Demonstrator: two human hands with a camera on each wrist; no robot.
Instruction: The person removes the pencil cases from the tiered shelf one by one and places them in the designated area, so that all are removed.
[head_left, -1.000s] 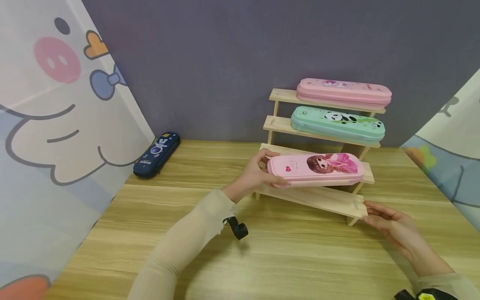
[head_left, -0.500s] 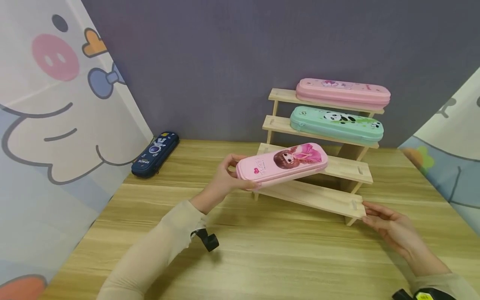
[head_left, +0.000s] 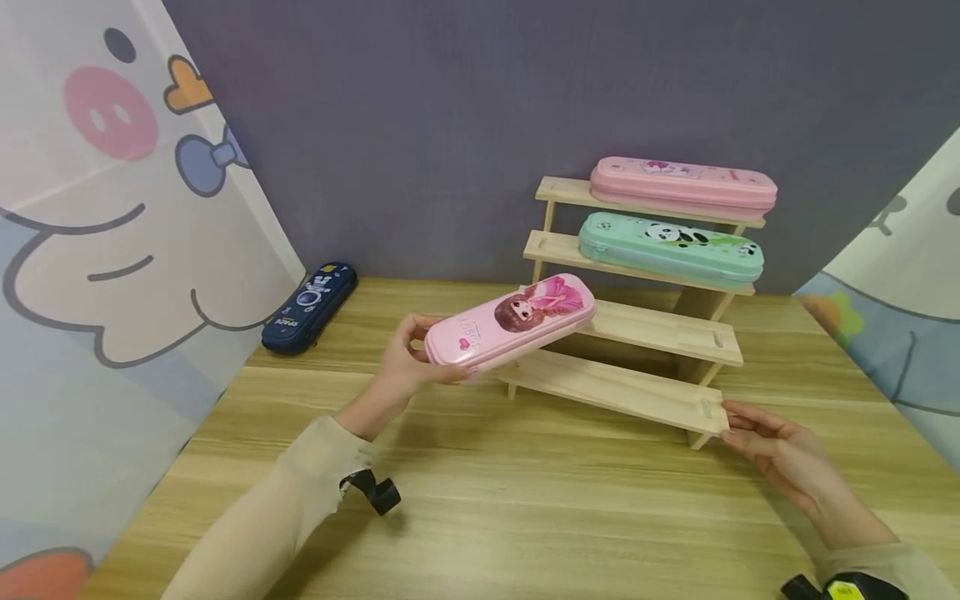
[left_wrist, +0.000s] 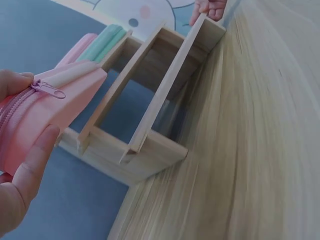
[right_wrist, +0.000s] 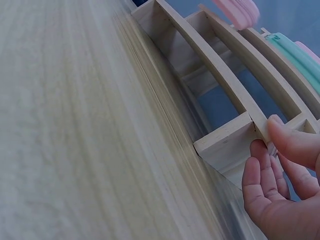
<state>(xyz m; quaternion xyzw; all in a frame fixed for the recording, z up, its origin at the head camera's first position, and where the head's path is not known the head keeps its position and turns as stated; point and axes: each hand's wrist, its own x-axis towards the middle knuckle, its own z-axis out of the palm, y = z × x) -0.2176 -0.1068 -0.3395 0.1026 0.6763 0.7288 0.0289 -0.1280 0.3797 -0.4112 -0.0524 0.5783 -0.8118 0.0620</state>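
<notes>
My left hand (head_left: 401, 362) grips the left end of a pink pencil case (head_left: 483, 333) with a doll picture, raised off the shelves and tilted up to the right. In the left wrist view its zipper pull (left_wrist: 48, 90) shows between thumb and fingers. My right hand (head_left: 783, 454) pinches the right end of the lowest board of a tiered wooden shelf (head_left: 630, 387), thumb on top and fingers beneath, as the right wrist view shows. A green panda pencil case (head_left: 671, 246) lies on the second tier from the top, and another pink pencil case (head_left: 682, 185) on the top tier.
A dark blue space pencil case (head_left: 309, 308) lies at the back left of the wooden table (head_left: 525, 517). Behind the table stands a grey wall panel (head_left: 420, 150). Cartoon-printed panels flank both sides.
My left hand has carried the doll pencil case leftward, off the third tier, and its right end has tipped upward. The right hand keeps its hold on the lowest board.
</notes>
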